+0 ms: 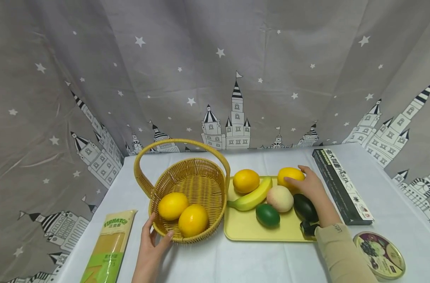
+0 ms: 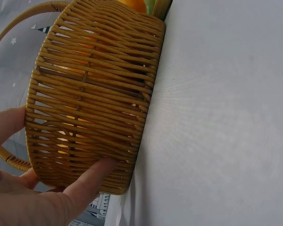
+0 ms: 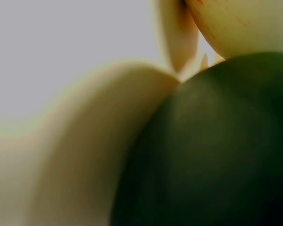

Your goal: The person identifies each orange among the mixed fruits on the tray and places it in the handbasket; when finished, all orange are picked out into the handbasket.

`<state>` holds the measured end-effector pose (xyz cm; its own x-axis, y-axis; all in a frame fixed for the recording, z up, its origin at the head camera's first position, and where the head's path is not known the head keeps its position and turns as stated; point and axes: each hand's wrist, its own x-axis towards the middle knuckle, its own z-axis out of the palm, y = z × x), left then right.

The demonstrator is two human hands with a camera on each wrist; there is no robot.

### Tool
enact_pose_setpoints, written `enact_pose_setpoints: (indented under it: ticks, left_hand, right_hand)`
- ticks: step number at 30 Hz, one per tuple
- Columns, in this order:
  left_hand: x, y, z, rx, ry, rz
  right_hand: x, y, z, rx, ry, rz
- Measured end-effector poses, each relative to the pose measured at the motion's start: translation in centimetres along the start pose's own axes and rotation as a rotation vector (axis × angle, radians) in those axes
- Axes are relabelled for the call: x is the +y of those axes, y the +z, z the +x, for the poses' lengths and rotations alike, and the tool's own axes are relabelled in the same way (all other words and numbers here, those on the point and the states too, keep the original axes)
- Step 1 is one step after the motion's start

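Note:
My left hand (image 1: 153, 245) holds the near left side of a wicker basket (image 1: 209, 173), its fingertips against the woven wall (image 2: 94, 94) in the left wrist view. Two lemons (image 1: 173, 206) lie inside the basket. At the back right of a yellow tray (image 1: 243, 232), my right hand (image 1: 312, 184) grips another lemon (image 1: 290, 175) between thumb and fingers. Beside it on the tray are a peach (image 1: 280, 199), an eggplant (image 1: 305, 207) under the wrist, a green avocado-like fruit (image 1: 268, 215), a banana (image 1: 254, 196) and a yellow-orange fruit (image 1: 246, 181). The right wrist view is mostly blocked by a dark rounded surface (image 3: 217, 150).
A yellow-green pasta packet (image 1: 109, 247) lies left of the basket. Right of the tray lies a long black and white pasta box (image 1: 342, 186), with a round tin (image 1: 379, 255) nearer. The basket's tall handle (image 1: 183, 140) arches over its opening. A grey castle-print curtain (image 1: 172, 78) hangs behind.

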<state>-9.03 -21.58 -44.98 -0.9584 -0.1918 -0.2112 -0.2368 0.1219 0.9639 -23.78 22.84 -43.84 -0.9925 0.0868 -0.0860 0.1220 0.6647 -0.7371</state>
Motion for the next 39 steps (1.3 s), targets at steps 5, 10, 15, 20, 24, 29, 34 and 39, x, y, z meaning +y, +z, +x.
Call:
enact_pose_setpoints:
  ticks: [5, 10, 15, 20, 24, 29, 34, 39]
  left_hand:
    - [0.1, 0.1, -0.1, 0.006, -0.006, 0.001]
    - [0.3, 0.2, -0.1, 0.003, 0.0, -0.002]
    - [0.2, 0.2, 0.0, -0.001, 0.003, -0.005]
    - [0.2, 0.2, -0.1, 0.0, 0.001, -0.012]
    - [0.2, 0.2, -0.2, 0.001, -0.004, -0.019]
    - [0.1, 0.1, -0.2, 0.002, -0.002, -0.011]
    - [0.0, 0.0, -0.1, 0.005, -0.006, -0.002]
    - [-0.1, -0.1, -0.1, 0.003, -0.007, -0.007]
  right_hand:
    - [0.2, 0.0, -0.1, -0.011, 0.016, 0.016]
    - [0.7, -0.2, -0.3, 0.01, 0.024, 0.011]
    - [0.6, -0.4, -0.6, 0.054, 0.011, 0.029]
    - [0.0, -0.8, -1.2, 0.072, -0.001, 0.046]
    - [-0.9, -1.1, -1.7, 0.089, -0.022, 0.055]
    - [-2.5, -1.4, -2.7, 0.114, -0.076, 0.069]
    - [-4.5, -1.3, -4.1, 0.121, -0.129, 0.125]
    - [-6.6, -0.3, -5.2, 0.084, -0.156, 0.186]
